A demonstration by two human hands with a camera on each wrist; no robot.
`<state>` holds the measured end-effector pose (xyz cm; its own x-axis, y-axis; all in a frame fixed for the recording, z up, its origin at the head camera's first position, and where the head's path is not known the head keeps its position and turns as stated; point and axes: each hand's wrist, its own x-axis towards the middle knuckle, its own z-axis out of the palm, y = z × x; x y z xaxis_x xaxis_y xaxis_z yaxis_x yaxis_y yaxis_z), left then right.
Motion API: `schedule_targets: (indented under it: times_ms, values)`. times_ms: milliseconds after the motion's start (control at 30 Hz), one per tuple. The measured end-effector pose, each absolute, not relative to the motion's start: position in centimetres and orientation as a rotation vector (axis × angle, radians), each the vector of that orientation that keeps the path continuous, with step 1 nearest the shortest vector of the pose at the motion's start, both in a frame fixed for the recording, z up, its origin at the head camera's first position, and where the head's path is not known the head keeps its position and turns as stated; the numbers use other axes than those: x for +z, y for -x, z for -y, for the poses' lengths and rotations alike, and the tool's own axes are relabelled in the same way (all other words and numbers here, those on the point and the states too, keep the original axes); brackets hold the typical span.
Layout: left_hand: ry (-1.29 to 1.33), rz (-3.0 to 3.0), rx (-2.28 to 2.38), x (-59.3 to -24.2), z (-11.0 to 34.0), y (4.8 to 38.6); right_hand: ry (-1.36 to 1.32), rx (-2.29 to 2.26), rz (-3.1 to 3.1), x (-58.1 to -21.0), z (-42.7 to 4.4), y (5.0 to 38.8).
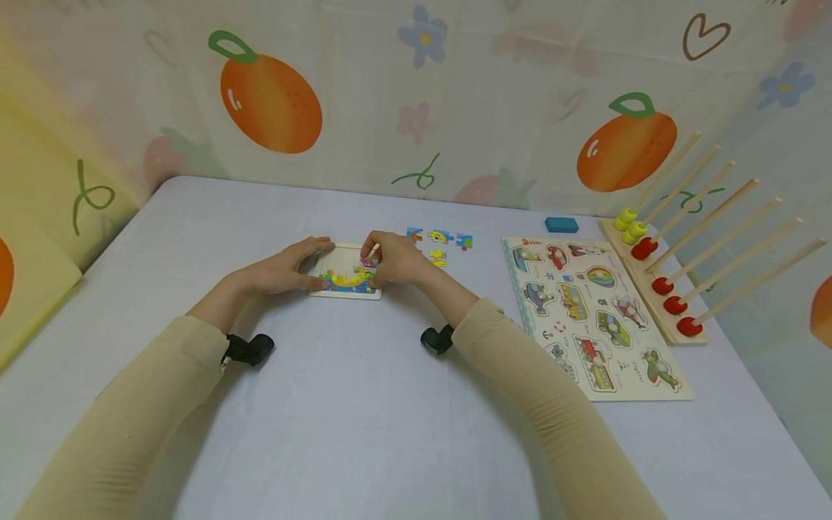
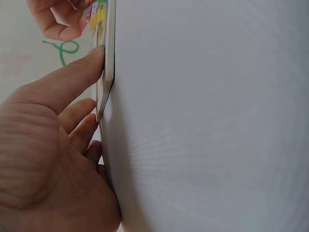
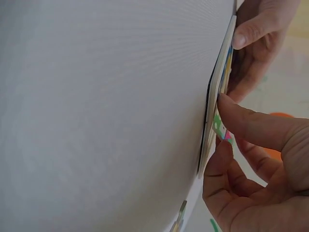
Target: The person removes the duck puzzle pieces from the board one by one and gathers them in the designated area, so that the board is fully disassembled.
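A small jigsaw puzzle board [image 1: 343, 254] with a pale wooden frame lies flat on the white table. Colourful pieces in yellow, blue and green fill its near part, while bare wood shows in the far part. My left hand [image 1: 281, 269] rests at the board's left side, thumb pressing near the front left corner and fingers extended along the far left edge. Over the board's right side, my right hand [image 1: 398, 260] pinches a puzzle piece [image 3: 228, 137] with pink and green on it. The fingers partly hide this piece in the head view.
Several loose puzzle pieces [image 1: 440, 237] lie just beyond my right hand. To the right are a large picture puzzle board [image 1: 565, 328], a blue block [image 1: 562, 225] and a wooden peg stand [image 1: 669, 318] with upright rods and red and yellow beads.
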<state>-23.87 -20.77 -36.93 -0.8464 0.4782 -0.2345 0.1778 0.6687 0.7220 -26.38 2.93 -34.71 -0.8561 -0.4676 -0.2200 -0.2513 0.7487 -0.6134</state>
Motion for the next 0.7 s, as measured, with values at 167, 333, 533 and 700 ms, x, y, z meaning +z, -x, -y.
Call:
schedule_targets:
  times_ms: [167, 333, 533, 700]
  values:
    - [-0.515, -2.473, 1.015, -36.9, 20.77, 23.88, 0.569, -0.818, -2.597, -34.63, -3.0, 26.3]
    - [-0.524, -2.479, 1.013, -36.88, 20.76, 23.86, 0.601, -0.835, -2.584, -34.67, -3.03, 26.35]
    - [-0.528, -2.483, 1.008, -36.9, 20.75, 23.87, 0.628, -0.868, -2.554, -34.71, -3.05, 26.35]
    - [-0.537, -2.483, 1.015, -36.89, 20.77, 23.87, 0.625, -0.871, -2.573, -34.68, -3.08, 26.34]
